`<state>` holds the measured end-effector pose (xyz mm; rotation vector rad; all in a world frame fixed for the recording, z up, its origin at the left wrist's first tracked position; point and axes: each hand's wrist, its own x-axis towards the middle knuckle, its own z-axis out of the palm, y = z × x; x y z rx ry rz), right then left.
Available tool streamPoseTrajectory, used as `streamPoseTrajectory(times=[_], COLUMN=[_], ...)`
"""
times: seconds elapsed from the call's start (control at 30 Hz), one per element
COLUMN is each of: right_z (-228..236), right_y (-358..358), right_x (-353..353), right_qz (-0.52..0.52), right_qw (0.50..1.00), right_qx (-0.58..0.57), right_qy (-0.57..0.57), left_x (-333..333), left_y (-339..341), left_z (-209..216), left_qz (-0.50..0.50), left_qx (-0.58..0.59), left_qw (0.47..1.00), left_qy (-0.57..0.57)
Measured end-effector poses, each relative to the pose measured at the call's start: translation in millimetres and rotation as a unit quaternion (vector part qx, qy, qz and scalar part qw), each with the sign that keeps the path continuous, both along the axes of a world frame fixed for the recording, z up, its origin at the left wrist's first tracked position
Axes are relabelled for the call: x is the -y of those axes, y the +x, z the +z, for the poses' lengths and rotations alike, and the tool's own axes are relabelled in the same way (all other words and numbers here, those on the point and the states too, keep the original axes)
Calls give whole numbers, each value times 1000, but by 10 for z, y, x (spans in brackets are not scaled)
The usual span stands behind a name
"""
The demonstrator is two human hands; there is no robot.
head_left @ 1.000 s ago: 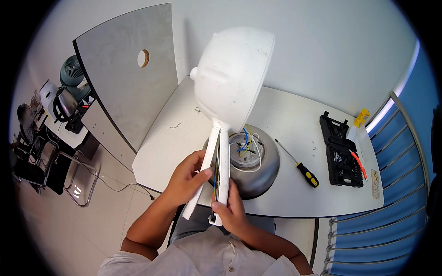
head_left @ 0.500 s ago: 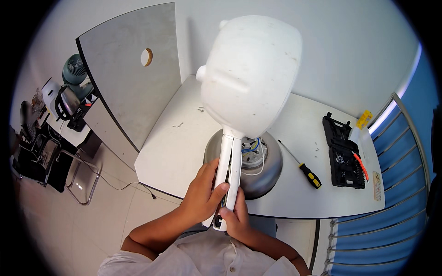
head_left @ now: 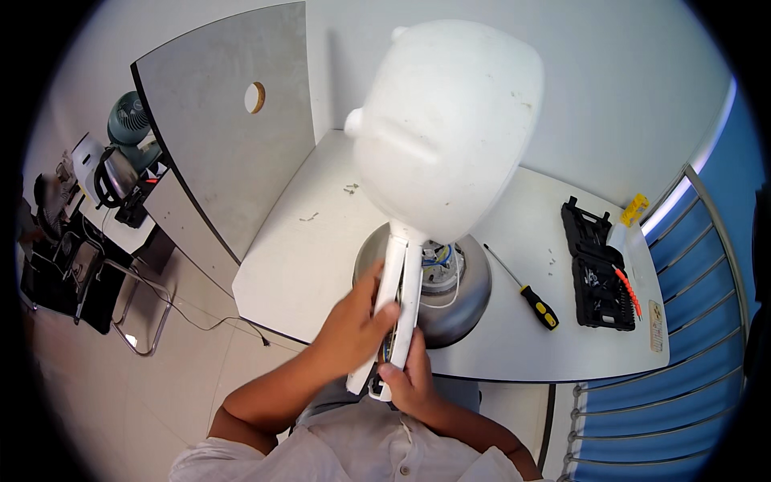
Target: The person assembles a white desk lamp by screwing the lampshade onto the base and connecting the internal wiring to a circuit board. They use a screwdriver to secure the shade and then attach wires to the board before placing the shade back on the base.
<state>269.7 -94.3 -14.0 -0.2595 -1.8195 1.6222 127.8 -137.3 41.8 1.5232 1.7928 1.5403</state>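
A white plastic appliance shell (head_left: 450, 120) with a rounded body and long handle is held up over the table. Its handle (head_left: 409, 281) is split lengthwise, and wires show in the gap. My left hand (head_left: 349, 333) is closed on the left half of the handle, thumb across it. Lower down, my right hand (head_left: 414, 384) grips the right half near its end. Beneath the shell, a grey metal pot (head_left: 458, 317) lies bottom up on the table, partly hidden. Blue and white wires (head_left: 438, 257) show at its base, and a white one loops outward.
A black and yellow screwdriver (head_left: 540, 308) lies right of the pot. Beyond it sits an opened black tool case (head_left: 598, 289) with an orange flexible shaft (head_left: 627, 291). Small screws (head_left: 309, 217) are scattered on the white table (head_left: 273, 281). A grey partition (head_left: 217, 120) stands at left.
The handle halves have spread wider at the lower end, the left half moving left with my left hand. The shell has shifted slightly up and right.
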Motion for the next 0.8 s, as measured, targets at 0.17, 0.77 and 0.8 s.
streamPoseTrajectory(times=[0.17,0.77,0.8], right_z=[-58,192,182], right_y=[13,-40,-37], right_x=[-4,-97,-89], right_qz=[-8,-93,-102], right_qw=[999,978,975], right_qx=[23,103,107], right_qy=[40,154,164], left_x=[-357,-579,-587], left_y=[-296,-264,-269], left_z=[331,320,301], left_qz=[-117,-119,-119], left_qx=[269,436,433], left_qw=[956,888,889], left_qy=[2,88,88])
